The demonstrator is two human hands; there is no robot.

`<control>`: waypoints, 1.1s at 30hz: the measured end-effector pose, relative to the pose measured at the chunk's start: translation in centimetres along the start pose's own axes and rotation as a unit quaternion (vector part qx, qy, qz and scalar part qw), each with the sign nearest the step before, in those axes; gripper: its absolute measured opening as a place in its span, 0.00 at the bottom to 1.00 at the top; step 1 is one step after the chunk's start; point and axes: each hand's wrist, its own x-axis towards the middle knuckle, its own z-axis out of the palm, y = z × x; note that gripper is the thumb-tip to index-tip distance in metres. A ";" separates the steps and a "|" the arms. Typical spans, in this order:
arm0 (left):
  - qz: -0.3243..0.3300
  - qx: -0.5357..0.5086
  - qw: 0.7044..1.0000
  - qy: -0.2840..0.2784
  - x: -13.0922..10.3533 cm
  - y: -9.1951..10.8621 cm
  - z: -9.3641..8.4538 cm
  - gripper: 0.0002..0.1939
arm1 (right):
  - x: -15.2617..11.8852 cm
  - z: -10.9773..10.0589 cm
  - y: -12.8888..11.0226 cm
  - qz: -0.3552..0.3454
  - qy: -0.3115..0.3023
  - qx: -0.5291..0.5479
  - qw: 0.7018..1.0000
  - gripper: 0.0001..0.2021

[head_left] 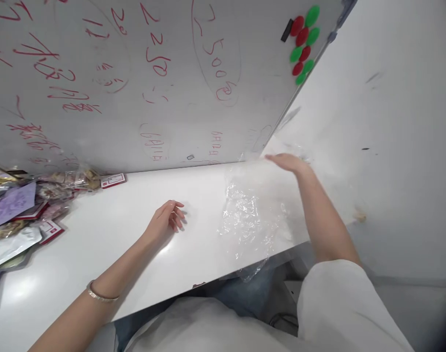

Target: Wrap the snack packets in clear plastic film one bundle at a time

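Observation:
My left hand (167, 215) rests on the white table (193, 244), its fingers loosely bent and apart, with nothing in them. A bracelet (101, 293) circles that forearm. Crumpled clear plastic bags (244, 215) lie on the right part of the table, one hanging over its front edge. At the far right, by the lower corner of the whiteboard (186, 117), my right hand (284, 161) is stretched out with its fingers pointing left. It is beside the upper part of the clear plastic; whether it touches it I cannot tell.
Several wrapped packets (13, 205) are piled on the left of the table, with a red and white card (113, 180) at their far end. Red and green magnets (302, 36) and a black piece (287, 30) sit on the whiteboard. A white wall (402, 146) bounds the right side.

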 end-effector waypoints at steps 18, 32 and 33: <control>-0.044 -0.151 0.988 -0.011 0.3 -0.8 -0.2 0.22 | -13.0 14.0 -17.8 -0.235 -0.082 -0.037 0.968 0.24; -0.040 -0.175 0.978 0.105 1.6 -0.7 -1.6 0.20 | -16.6 16.5 -15.2 -0.454 -0.154 -0.004 0.878 0.30; -0.042 -0.170 0.978 0.109 1.6 -0.5 -1.7 0.20 | -16.0 16.5 -14.4 -0.431 -0.149 -0.021 0.890 0.30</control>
